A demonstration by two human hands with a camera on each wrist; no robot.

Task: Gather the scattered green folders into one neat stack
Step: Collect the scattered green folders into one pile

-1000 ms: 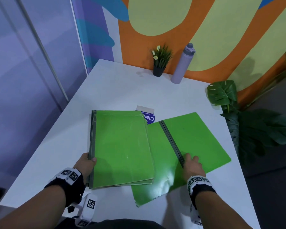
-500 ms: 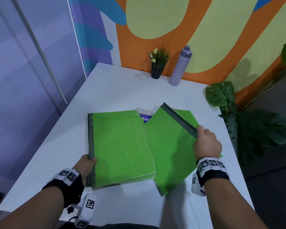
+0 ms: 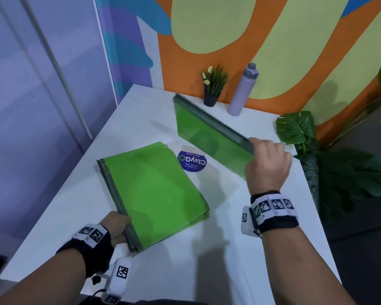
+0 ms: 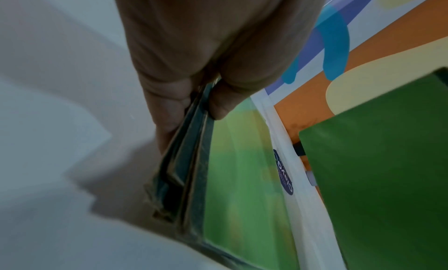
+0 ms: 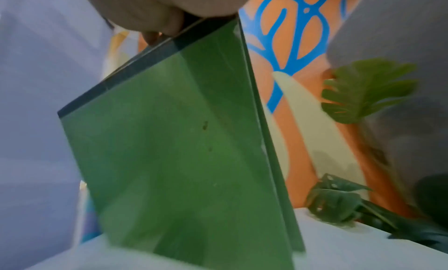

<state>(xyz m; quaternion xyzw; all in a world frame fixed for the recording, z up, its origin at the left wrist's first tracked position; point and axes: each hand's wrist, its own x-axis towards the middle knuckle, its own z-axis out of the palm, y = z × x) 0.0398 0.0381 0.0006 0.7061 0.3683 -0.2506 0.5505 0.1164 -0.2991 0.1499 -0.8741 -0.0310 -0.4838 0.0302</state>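
A stack of green folders [image 3: 154, 192] with dark spines lies on the white table [image 3: 70, 208], turned slightly askew. My left hand [image 3: 117, 227] grips the stack's near spine corner, thumb on top and fingers beneath, as the left wrist view shows on the stack's spines [image 4: 191, 159]. My right hand [image 3: 266, 166] grips the near end of the dark spine of one more green folder [image 3: 209, 137] and holds it in the air over the table's far right part, covers hanging down. The right wrist view shows that folder [image 5: 174, 149] hanging above the tabletop.
A round blue "ClayGo" sticker [image 3: 192, 161] on a clear sheet lies on the table between stack and lifted folder. A small potted plant [image 3: 212, 89] and a lilac bottle [image 3: 242, 89] stand at the far edge by the wall. Big green leaves [image 3: 295, 128] overhang the right side.
My right hand has lifted the open folder off the table by its spine and carried it up and away to the far right, uncovering the blue sticker. The left hand kept hold of the stack.
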